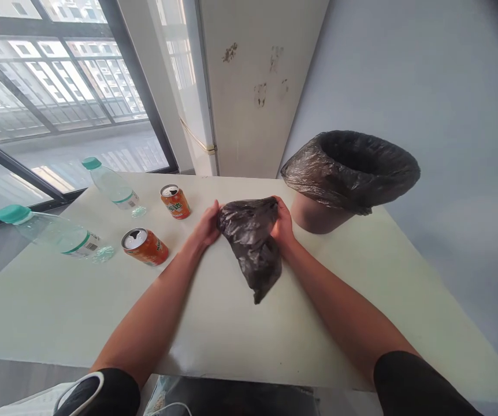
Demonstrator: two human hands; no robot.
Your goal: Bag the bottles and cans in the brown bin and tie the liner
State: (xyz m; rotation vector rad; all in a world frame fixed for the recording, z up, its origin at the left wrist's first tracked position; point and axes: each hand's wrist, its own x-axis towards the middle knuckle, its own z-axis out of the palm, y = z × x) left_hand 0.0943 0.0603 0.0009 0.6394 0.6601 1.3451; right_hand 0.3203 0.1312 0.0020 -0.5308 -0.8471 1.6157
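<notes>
A crumpled black plastic bag [252, 242] is stretched between my two hands above the white table [214, 323]. My left hand [208, 224] grips its upper left edge, with the fingers partly hidden behind the plastic. At the upper right corner, my right hand [283, 225] is closed round the bag. The bag's lower end hangs down to a point. Just right of my right hand stands a bin [318, 214], lined with another black bag [344, 179] folded over its rim. Two orange drink cans, one nearer [147, 248] and one farther [175, 202], stand left of my left hand.
Two clear plastic bottles with green caps, one near [58, 232] and one far [112, 184], are at the table's left. Behind the table stands a fridge [249, 133] with worn patches. A window [58, 86] is at the left, a pale wall [413, 86] at the right.
</notes>
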